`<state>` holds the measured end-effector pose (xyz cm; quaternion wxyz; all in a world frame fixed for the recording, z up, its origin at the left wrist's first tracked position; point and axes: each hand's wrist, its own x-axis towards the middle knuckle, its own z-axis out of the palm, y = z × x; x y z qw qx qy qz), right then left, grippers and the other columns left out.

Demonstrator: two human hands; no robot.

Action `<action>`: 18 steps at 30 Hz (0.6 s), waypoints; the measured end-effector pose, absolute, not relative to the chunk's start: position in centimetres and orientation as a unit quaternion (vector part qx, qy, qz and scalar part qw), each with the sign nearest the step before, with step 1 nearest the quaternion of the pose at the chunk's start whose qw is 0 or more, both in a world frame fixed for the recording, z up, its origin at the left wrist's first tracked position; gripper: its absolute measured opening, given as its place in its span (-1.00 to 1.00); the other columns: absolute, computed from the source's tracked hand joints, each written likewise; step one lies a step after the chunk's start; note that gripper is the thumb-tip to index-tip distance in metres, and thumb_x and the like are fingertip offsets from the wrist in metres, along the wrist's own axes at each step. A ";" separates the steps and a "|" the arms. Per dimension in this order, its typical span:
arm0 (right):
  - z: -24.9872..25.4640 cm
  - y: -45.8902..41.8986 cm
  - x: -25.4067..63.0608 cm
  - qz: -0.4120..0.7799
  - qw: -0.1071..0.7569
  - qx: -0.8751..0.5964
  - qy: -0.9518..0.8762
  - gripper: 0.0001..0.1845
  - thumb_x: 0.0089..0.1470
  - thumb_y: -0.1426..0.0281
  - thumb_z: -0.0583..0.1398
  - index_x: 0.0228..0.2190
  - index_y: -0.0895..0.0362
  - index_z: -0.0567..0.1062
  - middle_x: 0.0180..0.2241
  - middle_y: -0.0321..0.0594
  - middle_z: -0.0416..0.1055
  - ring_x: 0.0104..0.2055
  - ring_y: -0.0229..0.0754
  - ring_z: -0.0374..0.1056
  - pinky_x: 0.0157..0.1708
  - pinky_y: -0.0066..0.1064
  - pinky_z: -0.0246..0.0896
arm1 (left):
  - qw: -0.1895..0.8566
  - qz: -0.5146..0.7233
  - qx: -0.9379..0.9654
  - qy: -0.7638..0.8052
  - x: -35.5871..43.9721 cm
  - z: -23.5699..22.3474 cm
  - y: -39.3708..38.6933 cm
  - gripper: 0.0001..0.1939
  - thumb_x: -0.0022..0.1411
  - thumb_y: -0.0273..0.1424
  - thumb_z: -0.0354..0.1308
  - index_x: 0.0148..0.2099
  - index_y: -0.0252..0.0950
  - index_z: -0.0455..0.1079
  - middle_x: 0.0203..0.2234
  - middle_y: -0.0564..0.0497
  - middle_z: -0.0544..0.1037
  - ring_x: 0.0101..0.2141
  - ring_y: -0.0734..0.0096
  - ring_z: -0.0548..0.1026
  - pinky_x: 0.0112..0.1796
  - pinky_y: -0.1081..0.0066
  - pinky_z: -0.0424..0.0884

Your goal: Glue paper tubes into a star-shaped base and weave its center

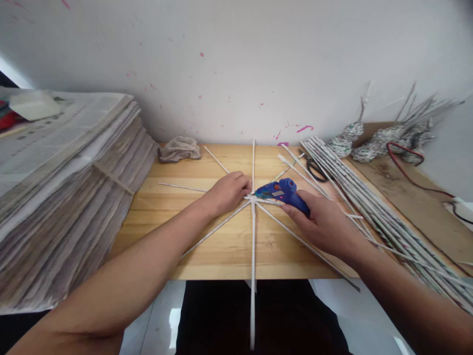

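Several thin rolled-paper sticks (253, 246) cross at one centre and spread out like spokes over the wooden table. My right hand (320, 219) is wrapped around the handle of a blue hot glue gun (283, 190). Its nozzle points left, at the crossing of the sticks, and a small red light glows on its side. Just left of that centre, my left hand (232, 189) has its fingers curled and pressed together on a paper stick; the fingertips are partly hidden. The front stick reaches past the table edge above my lap.
A tall newspaper stack (121, 162) stands at left, beside a crumpled cloth (180, 149). Right of the spokes lie black-handled scissors (316, 171) and a bundle of paper rods (369, 217). Paper-wrapped bulbous pieces (380, 143) and a red-black cable (406, 177) sit on cardboard.
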<state>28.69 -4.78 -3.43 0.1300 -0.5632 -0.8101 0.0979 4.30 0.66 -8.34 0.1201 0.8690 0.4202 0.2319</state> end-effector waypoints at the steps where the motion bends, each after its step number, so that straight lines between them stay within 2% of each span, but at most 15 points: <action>1: -3.4 -4.8 28.7 0.097 0.129 -0.562 -0.811 -0.61 0.20 0.06 0.04 -0.49 0.08 0.27 -0.58 -0.28 0.31 -0.53 -0.22 0.16 -0.50 -0.39 -0.16 | 0.120 0.231 0.869 0.421 4.3 -8.3 0.6 -0.88 0.28 -0.52 0.01 -0.28 -0.28 0.36 -0.34 -0.02 0.44 -0.27 0.35 0.39 -0.21 0.38 0.32; 18: -3.9 -5.0 28.8 0.094 0.114 -0.557 -0.817 -0.63 0.23 0.07 0.02 -0.46 0.07 0.24 -0.55 -0.28 0.33 -0.49 -0.18 0.20 -0.48 -0.40 -0.11 | 0.113 0.228 0.874 0.414 4.3 -8.1 0.5 -0.88 0.28 -0.51 0.01 -0.28 -0.29 0.36 -0.34 -0.04 0.44 -0.28 0.35 0.38 -0.23 0.37 0.32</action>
